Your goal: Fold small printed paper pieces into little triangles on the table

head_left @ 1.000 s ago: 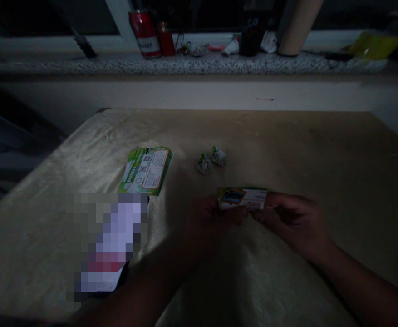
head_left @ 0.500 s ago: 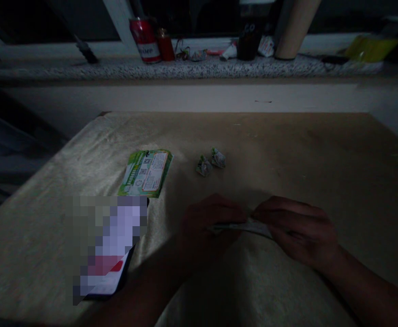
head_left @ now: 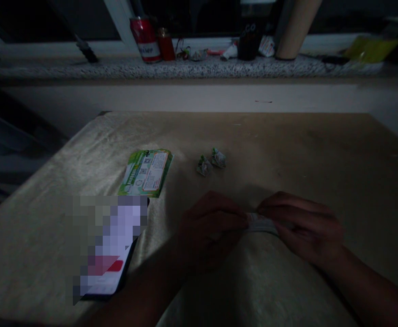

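Between my two hands is a narrow folded strip of printed paper (head_left: 262,223), pale on the side that shows. My left hand (head_left: 212,229) pinches its left end, and the fingers cover that part. At the other end my right hand (head_left: 301,227) is closed on the strip with thumb and fingers. Beyond my hands, two small folded paper pieces lie on the table, a left one (head_left: 204,166) and a right one (head_left: 218,158), both green and white. A stack of green printed leaflets (head_left: 146,172) lies further left.
A phone (head_left: 117,254) with a lit, partly pixelated screen lies beside my left forearm. A cloth covers the table (head_left: 287,150). Along the stone windowsill (head_left: 199,68) stand a red can (head_left: 145,40), a red bottle (head_left: 165,45), a dark cup (head_left: 248,43) and a tan tube (head_left: 296,29).
The paper strip has turned so more of its pale face shows between my hands. Both hands have shifted slightly and stand a little further apart. The other things have stayed put.
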Demonstrator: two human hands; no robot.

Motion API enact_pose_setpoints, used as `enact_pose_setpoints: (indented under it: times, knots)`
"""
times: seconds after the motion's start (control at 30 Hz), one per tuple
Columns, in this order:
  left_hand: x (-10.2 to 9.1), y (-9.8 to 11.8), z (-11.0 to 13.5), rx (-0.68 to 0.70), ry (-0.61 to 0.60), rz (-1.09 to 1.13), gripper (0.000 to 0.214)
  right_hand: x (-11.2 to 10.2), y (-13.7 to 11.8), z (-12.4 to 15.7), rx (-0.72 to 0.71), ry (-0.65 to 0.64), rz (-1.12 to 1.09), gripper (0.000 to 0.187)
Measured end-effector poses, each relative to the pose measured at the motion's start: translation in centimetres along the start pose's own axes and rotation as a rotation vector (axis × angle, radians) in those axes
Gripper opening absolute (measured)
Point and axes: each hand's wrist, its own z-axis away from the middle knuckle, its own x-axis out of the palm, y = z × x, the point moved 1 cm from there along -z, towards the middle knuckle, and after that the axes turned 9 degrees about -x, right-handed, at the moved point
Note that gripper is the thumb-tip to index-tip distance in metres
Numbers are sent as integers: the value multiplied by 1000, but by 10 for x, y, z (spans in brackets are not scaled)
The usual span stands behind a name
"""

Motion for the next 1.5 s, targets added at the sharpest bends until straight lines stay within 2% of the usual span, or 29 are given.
enact_pose_setpoints:
  times: [0.17,0.37,0.43,0.5,0.6,0.7,0.77,0.83,0.9,1.03,1.17,1.3,1.4,1.5]
  knots:
    - [0,1,1,-73,111,63,11,1,3,4,146,2,-110,20]
    - [1,-2,6,-97,126,132,15,3,5,7,216,-23,-159,18]
    - [3,-4,9,-204,140,148,16,5,5,5,244,-16,-168,13]
    - [8,-7,11,-392,177,187,15,7,4,4,288,6,-179,13]
    - [14,-12,11,-652,251,292,29,9,3,5,364,46,-190,14]
    - [19,-16,9,-736,234,414,26,10,4,8,411,10,-247,12]
    - [19,-19,8,-759,225,479,24,8,6,9,422,-63,-331,20]
    - [19,-21,9,-768,211,511,21,6,6,8,440,-79,-404,34]
    - [18,-23,11,-752,167,522,19,4,7,6,467,-53,-412,41]
    - [18,-22,13,-692,35,467,21,6,7,5,489,-52,-357,25]
    - [17,-17,10,-677,-41,314,31,12,6,6,453,-62,-327,11]
    - [17,-15,11,-644,-88,176,38,18,6,10,436,-78,-274,11]
    - [17,-17,13,-555,-69,54,51,20,7,13,462,-88,-227,15]
    - [15,-15,12,-336,-31,-133,71,21,7,13,458,-92,-166,17]
